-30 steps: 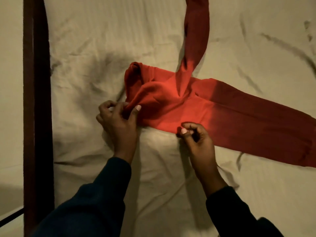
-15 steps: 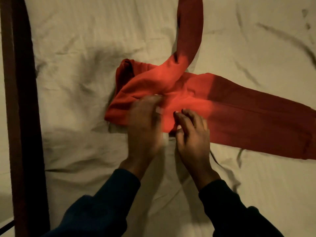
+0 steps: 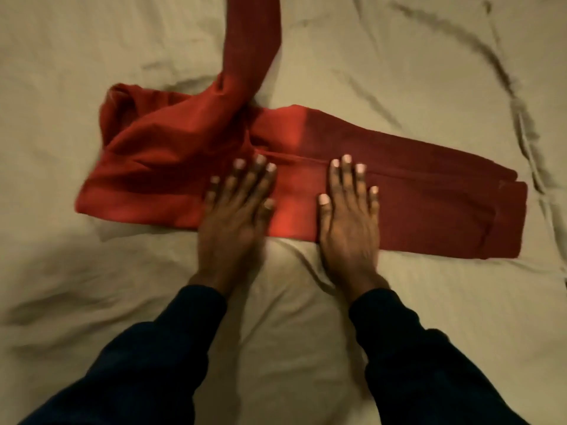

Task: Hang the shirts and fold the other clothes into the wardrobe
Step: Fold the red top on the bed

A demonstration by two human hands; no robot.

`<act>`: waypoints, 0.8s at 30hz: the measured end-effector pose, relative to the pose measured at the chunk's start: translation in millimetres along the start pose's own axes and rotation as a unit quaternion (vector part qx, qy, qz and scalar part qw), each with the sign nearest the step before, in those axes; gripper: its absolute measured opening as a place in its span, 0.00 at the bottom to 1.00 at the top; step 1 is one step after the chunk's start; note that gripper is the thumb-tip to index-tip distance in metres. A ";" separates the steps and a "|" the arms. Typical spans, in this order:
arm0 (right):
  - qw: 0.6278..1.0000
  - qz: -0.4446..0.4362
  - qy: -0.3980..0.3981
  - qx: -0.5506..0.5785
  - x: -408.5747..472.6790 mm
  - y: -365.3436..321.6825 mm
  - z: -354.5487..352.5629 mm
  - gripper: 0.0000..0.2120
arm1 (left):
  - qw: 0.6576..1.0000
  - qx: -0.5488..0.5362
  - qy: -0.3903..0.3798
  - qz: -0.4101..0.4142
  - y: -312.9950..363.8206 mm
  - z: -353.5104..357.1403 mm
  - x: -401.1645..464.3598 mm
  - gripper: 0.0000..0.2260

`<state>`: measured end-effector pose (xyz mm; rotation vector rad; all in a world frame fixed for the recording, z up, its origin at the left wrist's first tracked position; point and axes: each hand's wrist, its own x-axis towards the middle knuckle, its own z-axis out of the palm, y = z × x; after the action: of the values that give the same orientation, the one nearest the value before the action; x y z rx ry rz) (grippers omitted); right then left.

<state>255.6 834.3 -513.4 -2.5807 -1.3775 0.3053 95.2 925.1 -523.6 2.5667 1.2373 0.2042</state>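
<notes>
Both hands have gone from pinching the red garment's point(image 3: 399, 204) near edge to lying flat on it: left hand point(image 3: 236, 210) and right hand point(image 3: 348, 216) press with fingers straight. One strip runs out of frame at 12 o'clock. Wrinkled bed sheet point(image 3: 414, 72) lies bare all around.
</notes>
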 end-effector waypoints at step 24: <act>0.844 0.056 -0.015 0.533 112.4 -44.9 -37.2 0.11 | 0.996 0.041 -0.081 0.022 -34.5 -18.8 34.4 0.41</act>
<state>291.4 949.7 -475.4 -1.6857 -0.6939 0.8439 86.3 976.1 -516.4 2.6207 1.1535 -0.0473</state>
